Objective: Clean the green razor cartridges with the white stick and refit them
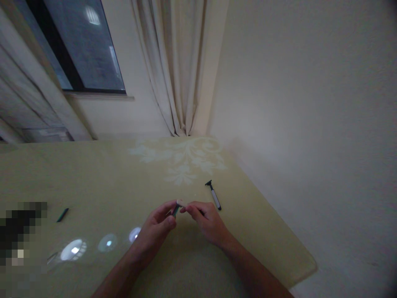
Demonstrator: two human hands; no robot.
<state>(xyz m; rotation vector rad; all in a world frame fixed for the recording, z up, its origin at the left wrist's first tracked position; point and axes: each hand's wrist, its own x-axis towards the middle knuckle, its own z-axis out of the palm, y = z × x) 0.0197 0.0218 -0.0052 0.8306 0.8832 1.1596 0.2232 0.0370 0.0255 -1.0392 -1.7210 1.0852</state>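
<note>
My left hand [159, 223] is closed on a small dark green strip [175, 210], held between thumb and fingers above the table. Just to its right, my right hand [206, 217] pinches a thin piece with a pale end [180, 203] that meets the strip's top; its dark part is mostly hidden in my fingers. The two hands nearly touch. Beyond my right hand a razor [214, 196] with a grey and black handle lies on the table, its head pointing away. Far to the left lies a small green and black strip [63, 215].
The yellowish table [102, 178] has a pale floral pattern and light reflections. A wall [304, 124] borders its right side, and curtains [176, 62] with a window [83, 45] stand behind. A blurred dark patch is at the left edge.
</note>
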